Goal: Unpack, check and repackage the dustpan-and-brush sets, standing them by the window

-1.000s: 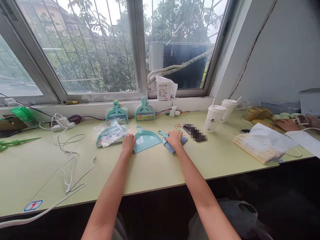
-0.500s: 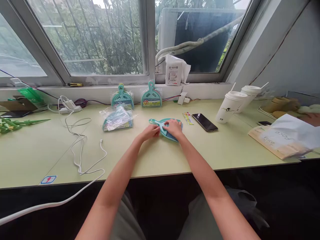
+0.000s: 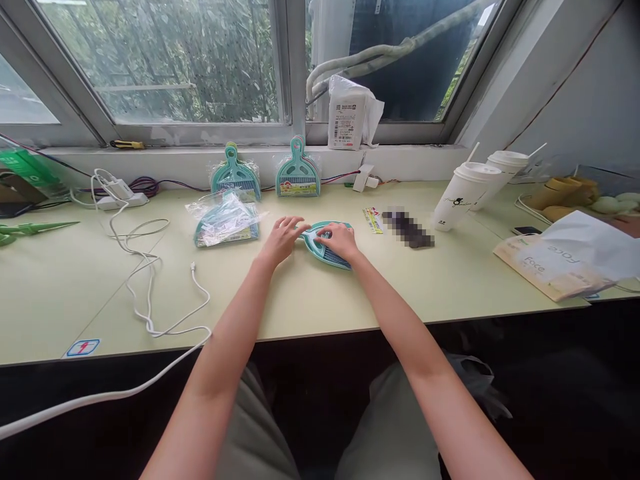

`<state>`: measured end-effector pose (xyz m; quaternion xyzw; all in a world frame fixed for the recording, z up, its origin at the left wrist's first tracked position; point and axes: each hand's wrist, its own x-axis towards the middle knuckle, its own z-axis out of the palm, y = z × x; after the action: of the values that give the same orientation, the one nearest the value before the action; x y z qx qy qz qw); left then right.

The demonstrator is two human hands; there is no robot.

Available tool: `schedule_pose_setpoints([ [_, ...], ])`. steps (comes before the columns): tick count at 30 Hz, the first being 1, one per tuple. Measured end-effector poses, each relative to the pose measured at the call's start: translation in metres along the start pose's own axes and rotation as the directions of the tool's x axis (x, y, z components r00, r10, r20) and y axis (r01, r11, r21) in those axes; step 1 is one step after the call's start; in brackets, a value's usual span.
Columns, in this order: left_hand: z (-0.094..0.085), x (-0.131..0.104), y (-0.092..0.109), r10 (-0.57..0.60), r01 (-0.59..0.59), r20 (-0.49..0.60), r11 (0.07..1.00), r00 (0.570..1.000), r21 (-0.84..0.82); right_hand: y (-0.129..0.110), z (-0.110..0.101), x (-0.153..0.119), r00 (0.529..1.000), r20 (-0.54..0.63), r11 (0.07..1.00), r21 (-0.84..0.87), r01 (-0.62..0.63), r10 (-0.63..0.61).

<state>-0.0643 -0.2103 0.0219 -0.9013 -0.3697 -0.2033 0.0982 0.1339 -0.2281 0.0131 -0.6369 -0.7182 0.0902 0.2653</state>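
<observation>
A small turquoise dustpan and brush set (image 3: 327, 255) lies on the table, its handle pointing left and dark blue bristles showing. My right hand (image 3: 339, 240) rests over its middle with fingers and thumb curled onto it; whether they grip the brush or the pan is hidden. My left hand (image 3: 283, 239) is at the handle end, its fingers stretched out and apart, the tips close to the handle. A printed card (image 3: 373, 221) lies to the right of the set. To the left lies another dustpan set under loose clear plastic wrapping (image 3: 227, 220).
Two wrapped dustpan sets lean on the sill: one on the left (image 3: 235, 179), one on the right (image 3: 299, 177). A blurred-out dark object (image 3: 407, 228), a white paper cup (image 3: 463, 197) and a tissue pack (image 3: 565, 260) are to the right. A white cable (image 3: 150, 293) trails over the table's left side.
My left hand has lifted off the dustpan set's handle side and spread its fingers, shifting left. My right hand stays on the set. The whole view has shifted slightly.
</observation>
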Motion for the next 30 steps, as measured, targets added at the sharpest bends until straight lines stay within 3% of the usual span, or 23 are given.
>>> schedule_pose_setpoints([
  [4, 0.005, 0.001, 0.001, 0.033, -0.035, 0.058, 0.999, 0.998, 0.042, -0.001, 0.005, 0.001, 0.998, 0.0, 0.997, 0.05, 0.058, -0.058],
  [7, 0.008, 0.0, 0.001, 0.068, -0.065, 0.086, 0.997, 0.994, -0.036, -0.002, 0.005, 0.002, 0.998, -0.003, 0.993, 0.099, 0.068, -0.068],
  [13, 0.012, 0.002, 0.004, -0.04, 0.047, 0.144, 0.998, 0.989, -0.046, 0.0, 0.001, 0.003, 0.997, 0.057, 0.996, 0.074, 0.052, -0.056],
  [19, 0.014, 0.003, 0.006, -0.074, 0.08, 0.17, 0.996, 0.983, -0.03, -0.005, -0.002, 0.002, 0.992, 0.084, 0.996, -0.01, 0.092, -0.091],
  [21, 0.013, 0.002, 0.008, -0.102, 0.111, 0.127, 0.992, 0.987, -0.067, -0.007, -0.003, 0.001, 0.993, 0.073, 0.995, -0.035, 0.097, -0.094],
  [23, 0.009, 0.004, 0.011, -0.184, 0.181, -0.01, 0.973, 0.983, -0.141, -0.009, -0.004, 0.001, 0.996, 0.035, 0.996, -0.031, 0.088, -0.087],
  [24, 0.007, 0.006, 0.014, -0.258, 0.233, -0.106, 0.951, 0.96, -0.204, -0.009, -0.004, 0.001, 0.997, 0.004, 0.997, -0.015, 0.075, -0.075],
  [26, 0.004, 0.011, 0.019, -0.465, 0.334, -0.247, 0.839, 0.85, -0.43, -0.01, -0.004, 0.002, 0.997, -0.076, 0.999, 0.027, 0.033, -0.031],
  [27, 0.003, 0.014, 0.023, -0.571, 0.359, -0.223, 0.727, 0.79, -0.586, -0.01, -0.004, 0.003, 0.993, -0.122, 0.999, 0.046, 0.009, -0.003],
  [28, 0.003, 0.017, 0.026, -0.635, 0.362, -0.12, 0.574, 0.763, -0.735, -0.011, -0.003, 0.003, 0.985, -0.169, 0.998, 0.062, -0.018, 0.028],
  [30, 0.006, 0.022, 0.033, -0.556, 0.37, 0.191, 0.23, 0.809, -0.9, -0.011, -0.001, 0.005, 0.964, -0.248, 0.993, 0.087, -0.074, 0.094],
])
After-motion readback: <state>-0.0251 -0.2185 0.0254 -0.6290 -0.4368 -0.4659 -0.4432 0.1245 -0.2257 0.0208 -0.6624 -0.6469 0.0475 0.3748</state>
